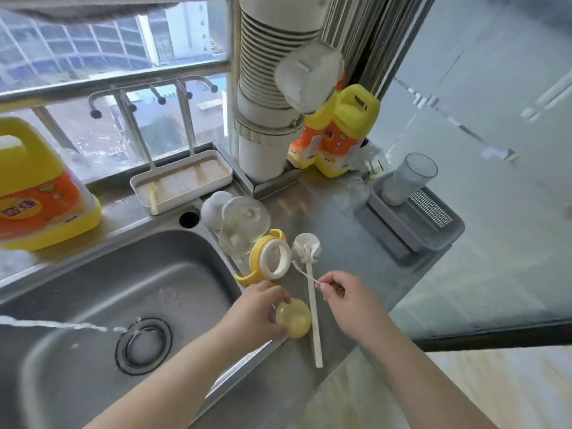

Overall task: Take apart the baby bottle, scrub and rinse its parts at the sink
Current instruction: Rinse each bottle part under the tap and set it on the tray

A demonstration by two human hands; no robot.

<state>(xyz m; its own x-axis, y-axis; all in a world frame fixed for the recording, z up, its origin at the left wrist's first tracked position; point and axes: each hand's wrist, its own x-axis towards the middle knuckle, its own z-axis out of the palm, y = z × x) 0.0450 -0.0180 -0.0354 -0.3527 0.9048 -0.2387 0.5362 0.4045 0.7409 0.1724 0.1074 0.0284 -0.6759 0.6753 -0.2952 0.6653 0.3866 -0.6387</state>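
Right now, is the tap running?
Yes. A thin stream of water crosses the sink from the left and lands near the drain.

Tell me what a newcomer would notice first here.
Probably the two hands at the sink's right edge: the left hand grips a yellowish bottle part, the right hand pinches a thin white brush. Then the big yellow detergent jug at far left.
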